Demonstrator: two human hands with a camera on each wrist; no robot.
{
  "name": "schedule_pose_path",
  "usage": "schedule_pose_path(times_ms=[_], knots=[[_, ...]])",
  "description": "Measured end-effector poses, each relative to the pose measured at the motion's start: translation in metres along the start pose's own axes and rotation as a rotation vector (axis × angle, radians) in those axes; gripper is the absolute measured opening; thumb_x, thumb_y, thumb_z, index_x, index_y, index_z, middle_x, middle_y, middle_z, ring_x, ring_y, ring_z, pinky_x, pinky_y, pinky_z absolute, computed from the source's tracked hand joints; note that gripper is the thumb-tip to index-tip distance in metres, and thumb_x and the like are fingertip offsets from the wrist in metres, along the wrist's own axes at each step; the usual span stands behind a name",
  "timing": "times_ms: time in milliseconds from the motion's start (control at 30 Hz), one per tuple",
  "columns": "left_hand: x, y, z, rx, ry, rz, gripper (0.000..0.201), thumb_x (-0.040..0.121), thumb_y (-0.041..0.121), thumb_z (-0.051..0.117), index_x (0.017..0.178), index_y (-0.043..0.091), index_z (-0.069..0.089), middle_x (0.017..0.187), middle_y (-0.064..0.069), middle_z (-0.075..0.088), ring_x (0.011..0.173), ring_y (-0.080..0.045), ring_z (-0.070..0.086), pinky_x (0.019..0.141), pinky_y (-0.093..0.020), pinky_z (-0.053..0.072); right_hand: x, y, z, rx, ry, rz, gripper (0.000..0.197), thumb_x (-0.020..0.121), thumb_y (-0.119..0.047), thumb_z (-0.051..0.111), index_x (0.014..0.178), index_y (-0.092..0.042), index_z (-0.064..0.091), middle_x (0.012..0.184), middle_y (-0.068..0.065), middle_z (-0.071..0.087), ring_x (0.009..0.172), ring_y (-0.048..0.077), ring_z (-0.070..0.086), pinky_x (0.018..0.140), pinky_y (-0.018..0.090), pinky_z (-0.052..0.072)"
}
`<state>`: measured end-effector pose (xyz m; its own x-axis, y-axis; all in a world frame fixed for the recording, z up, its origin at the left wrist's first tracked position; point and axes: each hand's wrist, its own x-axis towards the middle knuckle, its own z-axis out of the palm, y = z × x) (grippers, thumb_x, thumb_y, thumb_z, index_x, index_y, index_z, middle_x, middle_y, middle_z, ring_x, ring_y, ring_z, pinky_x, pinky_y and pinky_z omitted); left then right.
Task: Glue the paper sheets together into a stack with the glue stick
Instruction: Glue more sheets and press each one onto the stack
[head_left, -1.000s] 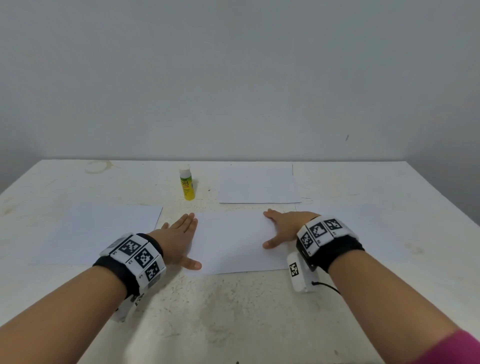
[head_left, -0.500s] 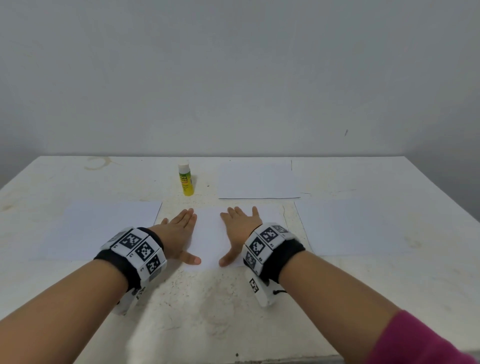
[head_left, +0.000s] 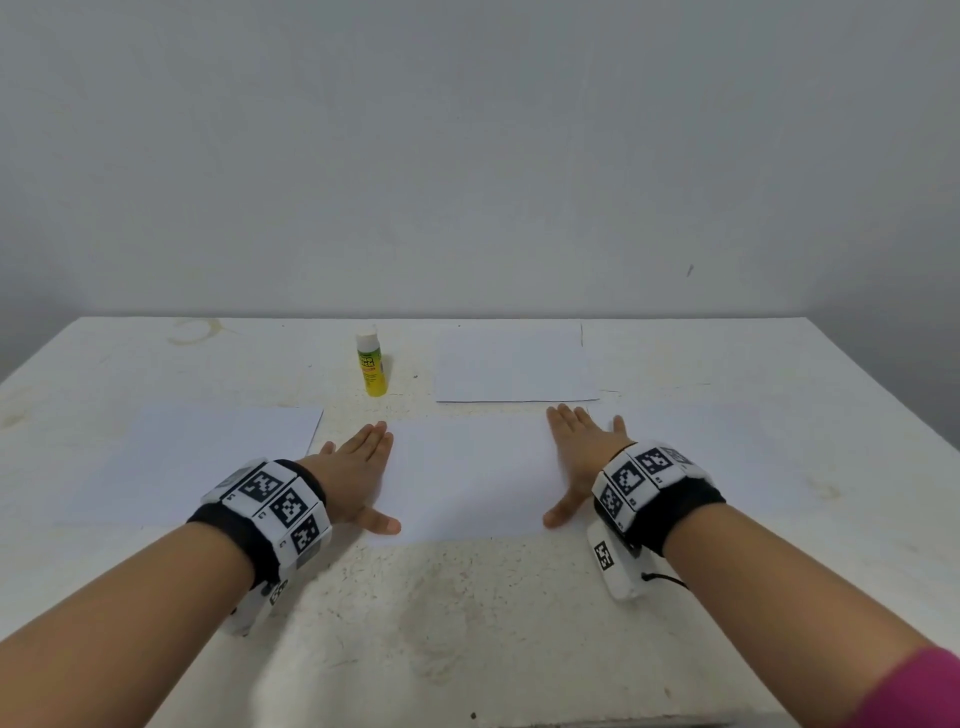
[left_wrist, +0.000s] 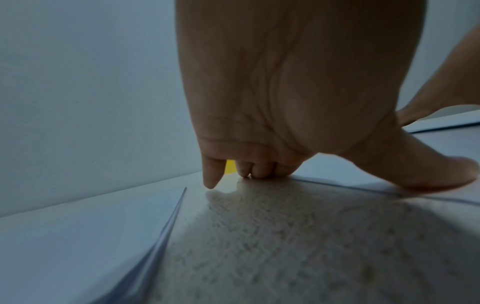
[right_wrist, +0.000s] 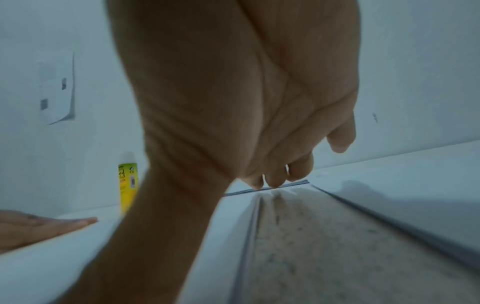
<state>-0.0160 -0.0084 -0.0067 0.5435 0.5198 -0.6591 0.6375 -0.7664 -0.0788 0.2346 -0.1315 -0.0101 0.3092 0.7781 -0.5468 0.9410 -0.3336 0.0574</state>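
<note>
The right hand (head_left: 579, 457) has just slid from the middle of the centre sheet (head_left: 467, 478) out to its 3 o'clock edge, so it is now smoothing the paper flat. The left hand (head_left: 358, 475) is staying where it was, at the sheet's 9 o'clock edge. Both hands are lying spread and flat, fingers straight, thumbs out, holding nothing.

The glue stick (head_left: 372, 366) is standing upright with its white cap on, at about 11 o'clock from the centre sheet, well apart from both hands. Nobody is touching it.

Three more sheets are lying on the table (head_left: 467, 623): the left sheet (head_left: 208, 457) at 9 o'clock, the far sheet (head_left: 511, 366) at 12 o'clock, and the right sheet (head_left: 753, 457) at 3 o'clock, very faint against the white top.

This looks like pressing after a sheet went down, or getting the bottom sheet ready; which one, I cannot tell. Three sheets are still waiting to be glued on.
</note>
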Motion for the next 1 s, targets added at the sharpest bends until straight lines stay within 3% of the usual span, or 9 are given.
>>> schedule_pose_path(times_ms=[100, 300, 567, 867, 1000], knots=[[-0.002, 0.000, 0.000, -0.007, -0.004, 0.003, 0.115, 0.084, 0.068, 0.046, 0.146, -0.001, -0.022, 0.154, -0.013, -0.030, 0.146, -0.023, -0.020, 0.119, -0.047, 0.007, 0.003, 0.000, -0.004, 0.016, 0.029, -0.050, 0.147, 0.056, -0.059, 0.083, 0.150, -0.012, -0.020, 0.159, 0.002, -0.019, 0.147, 0.021, -0.015, 0.114, 0.058, -0.004], [-0.001, -0.001, 0.000, -0.019, -0.010, 0.014, 0.116, 0.084, 0.068, 0.046, 0.146, -0.001, -0.023, 0.154, -0.013, -0.030, 0.145, -0.023, -0.020, 0.119, -0.047, 0.007, 0.002, 0.004, -0.003, 0.072, 0.022, -0.122, 0.119, 0.074, -0.059, 0.070, 0.153, -0.013, -0.007, 0.161, 0.001, -0.009, 0.148, 0.016, -0.006, 0.116, 0.054, -0.001], [0.000, -0.003, 0.001, -0.039, -0.018, 0.016, 0.115, 0.084, 0.068, 0.046, 0.145, 0.001, -0.025, 0.153, -0.010, -0.033, 0.145, -0.021, -0.022, 0.119, -0.047, 0.006, 0.003, 0.007, -0.007, -0.035, -0.056, -0.120, 0.133, 0.066, -0.059, 0.077, 0.151, -0.016, -0.016, 0.160, -0.005, -0.015, 0.148, 0.017, -0.008, 0.111, 0.065, 0.001], [0.002, -0.003, 0.002, -0.035, -0.020, 0.015, 0.116, 0.083, 0.070, 0.045, 0.145, 0.002, -0.025, 0.153, -0.010, -0.033, 0.145, -0.020, -0.022, 0.118, -0.048, 0.007, -0.006, 0.008, -0.018, -0.120, -0.121, -0.137, 0.145, 0.058, -0.043, 0.088, 0.149, -0.014, -0.021, 0.158, -0.002, -0.022, 0.147, 0.016, -0.012, 0.113, 0.062, 0.004], [0.003, -0.003, 0.002, -0.029, -0.020, 0.010, 0.115, 0.084, 0.069, 0.046, 0.145, 0.001, -0.025, 0.153, -0.011, -0.033, 0.145, -0.022, -0.022, 0.118, -0.048, 0.007, -0.013, -0.021, -0.018, 0.001, -0.032, -0.225, 0.125, 0.075, -0.054, 0.072, 0.149, -0.013, -0.020, 0.157, 0.001, -0.025, 0.146, 0.019, -0.018, 0.113, 0.060, -0.004]])
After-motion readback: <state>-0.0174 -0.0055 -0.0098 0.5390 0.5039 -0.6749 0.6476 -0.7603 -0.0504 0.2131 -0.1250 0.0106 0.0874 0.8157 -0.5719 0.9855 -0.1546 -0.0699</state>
